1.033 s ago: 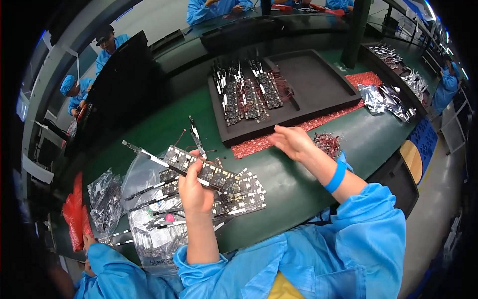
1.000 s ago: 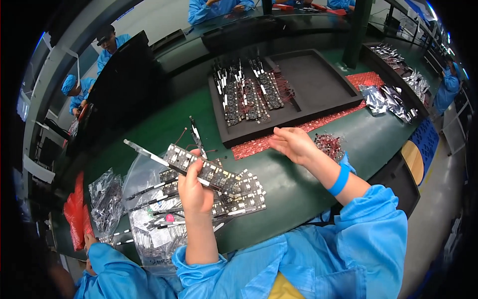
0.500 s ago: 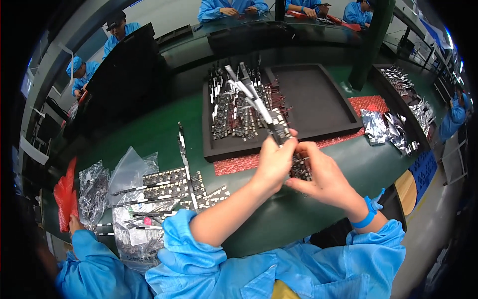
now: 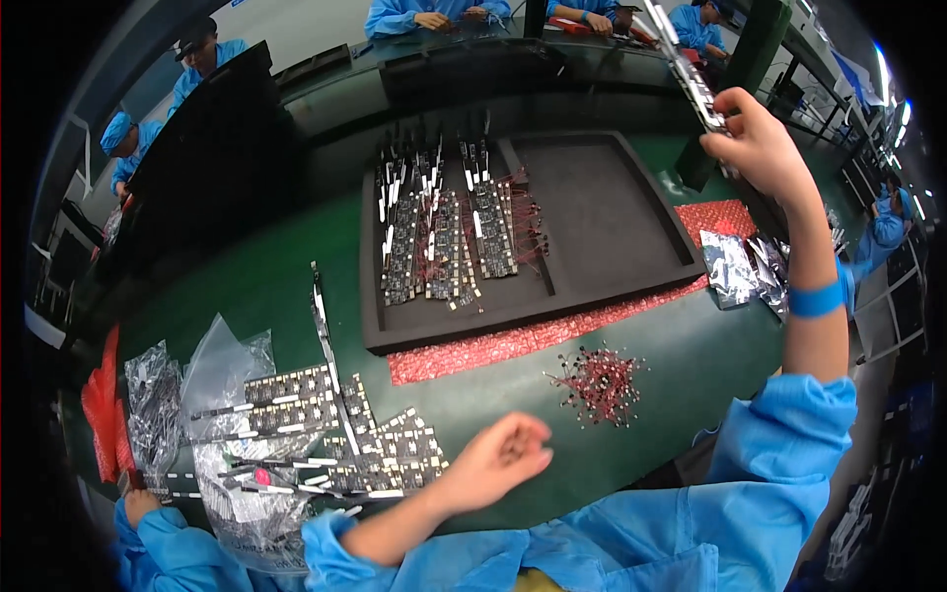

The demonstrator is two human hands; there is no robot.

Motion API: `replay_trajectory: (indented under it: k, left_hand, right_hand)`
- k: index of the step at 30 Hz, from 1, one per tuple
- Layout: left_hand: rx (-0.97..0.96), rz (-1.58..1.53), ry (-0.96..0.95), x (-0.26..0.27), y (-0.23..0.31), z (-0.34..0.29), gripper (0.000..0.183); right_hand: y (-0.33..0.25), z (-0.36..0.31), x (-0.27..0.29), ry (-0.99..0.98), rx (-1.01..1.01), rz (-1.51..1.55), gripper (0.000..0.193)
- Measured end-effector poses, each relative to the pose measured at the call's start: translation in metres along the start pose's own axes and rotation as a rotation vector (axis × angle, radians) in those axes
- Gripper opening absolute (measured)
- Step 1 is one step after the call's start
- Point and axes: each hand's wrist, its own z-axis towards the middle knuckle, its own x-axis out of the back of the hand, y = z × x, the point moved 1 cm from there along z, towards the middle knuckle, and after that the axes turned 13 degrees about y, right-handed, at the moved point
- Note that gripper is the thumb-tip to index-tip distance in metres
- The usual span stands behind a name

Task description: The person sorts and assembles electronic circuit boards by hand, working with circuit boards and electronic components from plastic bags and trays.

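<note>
My right hand (image 4: 760, 143) is raised at the upper right, closed on a bundle of circuit boards (image 4: 695, 89) with long black-and-white strips pointing up. Low over the bench, my left hand (image 4: 503, 456) has loosely curled fingers, with the thumb apart from the index finger; no held thing can be made out. Just beyond it on the green bench lies a loose heap of small parts with thin red wires (image 4: 604, 385). To its left are circuit boards (image 4: 395, 449), some with long black-and-white strips.
A black foam tray (image 4: 533, 311) holds rows of boards in its left compartment, over red bubble wrap (image 4: 493, 350). Clear plastic bags (image 4: 212, 395) lie at left, silver bags (image 4: 728, 266) at right. A green post (image 4: 735, 94) stands behind. A neighbour's hand (image 4: 141, 503) reaches in at left.
My hands have parted. The right went up and right with the board bundle; the left dropped toward me. The heap of red-wired parts now shows, and the tray's boards are no longer covered by the bundle.
</note>
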Motion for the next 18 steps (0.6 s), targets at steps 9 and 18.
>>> replay_trajectory:
  k: [9,18]
  left_hand:
    - [0.165,-0.344,-0.074,0.034,-0.021,-0.028,0.027]
    - [0.246,-0.342,-0.078,0.034,-0.026,-0.024,0.026]
  right_hand:
    - [0.028,0.069,-0.083,0.159,-0.100,-0.026,0.043]
    - [0.023,-0.007,-0.221,-0.345,-0.225,-0.125,0.042]
